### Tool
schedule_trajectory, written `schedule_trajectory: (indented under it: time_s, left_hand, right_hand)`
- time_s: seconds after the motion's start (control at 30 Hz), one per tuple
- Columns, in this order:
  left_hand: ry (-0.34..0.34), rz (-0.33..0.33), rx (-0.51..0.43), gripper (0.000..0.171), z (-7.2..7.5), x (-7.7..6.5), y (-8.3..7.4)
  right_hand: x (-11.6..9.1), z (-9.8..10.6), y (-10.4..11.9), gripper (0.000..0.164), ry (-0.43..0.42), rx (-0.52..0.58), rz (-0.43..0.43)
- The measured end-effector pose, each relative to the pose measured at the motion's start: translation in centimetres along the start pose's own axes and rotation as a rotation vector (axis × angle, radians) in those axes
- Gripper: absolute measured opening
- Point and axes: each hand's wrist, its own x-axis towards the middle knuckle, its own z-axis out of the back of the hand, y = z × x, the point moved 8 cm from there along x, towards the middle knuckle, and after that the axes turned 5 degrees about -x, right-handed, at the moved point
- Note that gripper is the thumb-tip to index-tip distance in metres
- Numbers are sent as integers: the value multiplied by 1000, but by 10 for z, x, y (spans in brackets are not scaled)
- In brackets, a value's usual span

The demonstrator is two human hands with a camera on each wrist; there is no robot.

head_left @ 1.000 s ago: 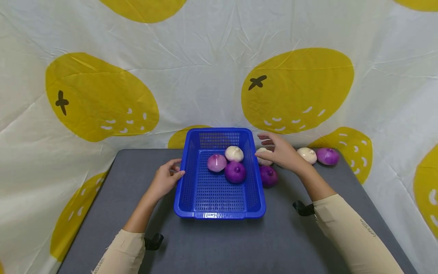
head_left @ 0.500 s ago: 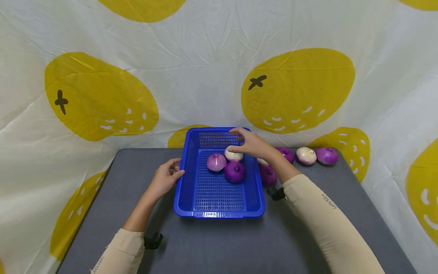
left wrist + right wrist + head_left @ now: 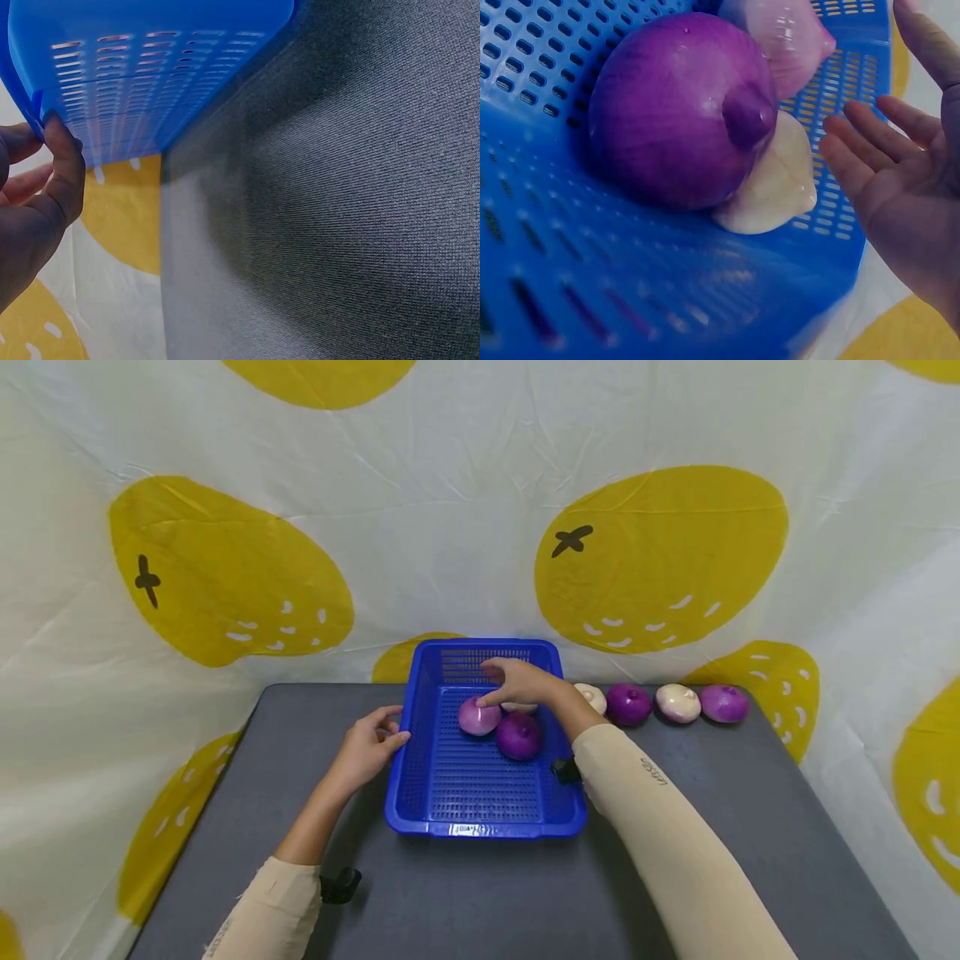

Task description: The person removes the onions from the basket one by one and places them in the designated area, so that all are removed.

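Note:
A blue plastic basket [image 3: 486, 830] with slotted walls sits in the middle of the table. My left hand [image 3: 363, 750] grips its left rim, thumb and fingers pinching the edge in the left wrist view. Inside lie a pink onion [image 3: 478, 718], a dark purple onion [image 3: 519, 737] and a white onion [image 3: 776, 184], grouped together. My right hand [image 3: 521, 683] is over the basket, its fingers spread and holding nothing. It partly covers the white onion in the head view. The right wrist view shows the fingertips close to the white onion.
Right of the basket, along the grey table's [image 3: 720, 827] back edge, several onions stand in a row: a white onion [image 3: 592, 697], a purple onion [image 3: 628, 704], another white onion [image 3: 678, 703] and a lighter purple onion [image 3: 724, 703]. A patterned curtain [image 3: 442, 527] hangs behind.
My right hand has moved left from beside the onions outside the basket to over those inside. Its forearm now covers the purple onion by the basket's right side. The left hand keeps its grip.

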Motion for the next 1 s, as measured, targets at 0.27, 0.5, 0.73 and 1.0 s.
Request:
schedule_trajectory:
  time_s: [0.27, 0.5, 0.73, 1.0]
  left_hand:
    - [-2, 15, 8, 45, -1, -1, 0]
    - [5, 29, 7, 46, -2, 0, 2]
    - [8, 28, -5, 46, -2, -1, 3]
    - [12, 26, -6, 46, -2, -2, 1]
  right_hand:
    - [12, -18, 3, 87, 43, 4, 13]
    - [16, -31, 4, 83, 61, -96, 8]
    - [15, -40, 6, 79, 82, -172, 6]
    - [12, -48, 0, 71, 105, -226, -12]
